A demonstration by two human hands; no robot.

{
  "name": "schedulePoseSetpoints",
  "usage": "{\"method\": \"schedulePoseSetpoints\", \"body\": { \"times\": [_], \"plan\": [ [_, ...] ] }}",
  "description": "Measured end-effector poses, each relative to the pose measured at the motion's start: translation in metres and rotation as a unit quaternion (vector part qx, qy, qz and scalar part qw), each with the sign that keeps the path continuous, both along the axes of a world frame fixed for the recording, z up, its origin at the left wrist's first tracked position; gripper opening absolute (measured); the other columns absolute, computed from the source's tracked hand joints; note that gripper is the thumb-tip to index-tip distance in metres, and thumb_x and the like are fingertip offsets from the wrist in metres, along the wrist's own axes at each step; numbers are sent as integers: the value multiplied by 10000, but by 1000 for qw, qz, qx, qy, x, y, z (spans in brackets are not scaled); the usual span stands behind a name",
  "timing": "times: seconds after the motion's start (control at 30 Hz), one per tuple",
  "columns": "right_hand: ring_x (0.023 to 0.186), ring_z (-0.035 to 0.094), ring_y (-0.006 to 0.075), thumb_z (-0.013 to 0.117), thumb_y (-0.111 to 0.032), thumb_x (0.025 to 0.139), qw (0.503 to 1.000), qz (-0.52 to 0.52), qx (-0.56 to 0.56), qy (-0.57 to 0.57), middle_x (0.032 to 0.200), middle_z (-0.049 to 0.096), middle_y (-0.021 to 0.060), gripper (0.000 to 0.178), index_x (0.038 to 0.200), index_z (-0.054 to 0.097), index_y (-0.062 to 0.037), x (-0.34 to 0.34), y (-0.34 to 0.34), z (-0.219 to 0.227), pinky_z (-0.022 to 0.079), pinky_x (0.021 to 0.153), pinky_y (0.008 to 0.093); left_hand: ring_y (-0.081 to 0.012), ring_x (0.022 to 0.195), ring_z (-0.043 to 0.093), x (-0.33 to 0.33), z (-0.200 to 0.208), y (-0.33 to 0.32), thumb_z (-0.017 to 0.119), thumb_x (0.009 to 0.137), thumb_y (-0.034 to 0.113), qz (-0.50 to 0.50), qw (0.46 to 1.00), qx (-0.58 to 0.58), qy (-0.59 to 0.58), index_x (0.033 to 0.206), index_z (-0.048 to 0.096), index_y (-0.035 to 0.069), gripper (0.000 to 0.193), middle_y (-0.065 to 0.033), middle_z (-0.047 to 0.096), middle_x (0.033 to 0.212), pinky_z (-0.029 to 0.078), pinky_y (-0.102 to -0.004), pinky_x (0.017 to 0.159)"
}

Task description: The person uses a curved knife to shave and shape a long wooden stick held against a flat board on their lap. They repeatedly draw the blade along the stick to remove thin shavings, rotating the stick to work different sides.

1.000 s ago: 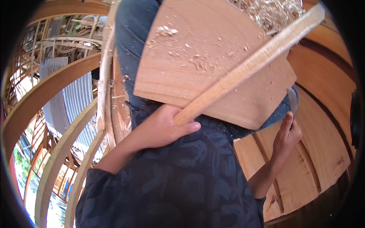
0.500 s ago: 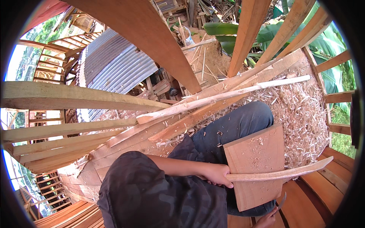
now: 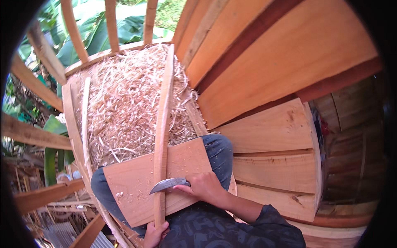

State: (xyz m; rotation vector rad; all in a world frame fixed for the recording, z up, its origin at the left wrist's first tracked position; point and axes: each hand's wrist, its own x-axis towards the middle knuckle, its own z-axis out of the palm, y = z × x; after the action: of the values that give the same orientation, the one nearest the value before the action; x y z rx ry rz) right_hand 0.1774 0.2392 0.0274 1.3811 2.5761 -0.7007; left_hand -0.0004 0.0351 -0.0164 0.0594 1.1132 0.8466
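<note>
A long, slightly curved wooden strip [image 3: 162, 120] lies across a flat wooden board [image 3: 120, 184] on my lap, its far end reaching over the shavings. My left hand [image 3: 155, 234] grips the strip's near end, just off the board's edge. In my right hand [image 3: 203, 187] is a knife [image 3: 167, 184] with a curved grey blade. The blade crosses the strip above the board, its tip pointing left; whether the edge touches the wood I cannot tell. The knife's handle is mostly hidden in my fingers. A few small chips dot the board.
Curly wood shavings [image 3: 124, 103] cover the floor ahead. A thin pale stick [image 3: 85, 120] lies along the left edge. Upright wooden posts [image 3: 111, 29] line the left and far sides. Wide planks [image 3: 285, 53] and a stack of thick boards [image 3: 273, 175] are on the right.
The view has swung to the right, toward the planks. My right hand has come up from the side and brought the knife over the strip. My left hand still grips the strip.
</note>
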Motion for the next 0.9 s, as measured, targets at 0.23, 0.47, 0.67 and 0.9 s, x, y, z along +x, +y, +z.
{"method": "schedulePoseSetpoints", "body": {
  "times": [0.23,0.47,0.67,0.9],
  "plan": [
    [517,632,322,480,-572,895,995,34,-24,85,561,608,174,640,650,665,-11,10,-34,-9,503,482,405,-55,409,386,2,10,-2,672,867,288,-79,992,-78,64,840,512,132,225,38,471,584,256,-199,347],
    [532,634,321,488,-528,905,983,-116,55,127,563,609,170,606,641,663,-12,21,10,-15,499,492,414,-49,435,386,1,9,4,665,873,258,-61,988,-52,133,893,488,104,235,44,444,575,272,-191,373],
    [578,624,374,540,-484,887,988,-44,-12,147,567,593,205,558,681,672,18,35,30,-1,500,557,446,-55,437,383,12,6,14,684,853,268,-38,985,-31,163,866,471,96,274,42,420,563,279,-200,372],
    [628,620,411,597,-404,867,960,66,-139,236,646,614,231,461,726,666,29,0,-4,-5,503,614,485,-61,440,380,13,9,6,707,830,280,4,987,9,158,836,452,87,320,39,392,549,287,-211,371]
  ]
}}
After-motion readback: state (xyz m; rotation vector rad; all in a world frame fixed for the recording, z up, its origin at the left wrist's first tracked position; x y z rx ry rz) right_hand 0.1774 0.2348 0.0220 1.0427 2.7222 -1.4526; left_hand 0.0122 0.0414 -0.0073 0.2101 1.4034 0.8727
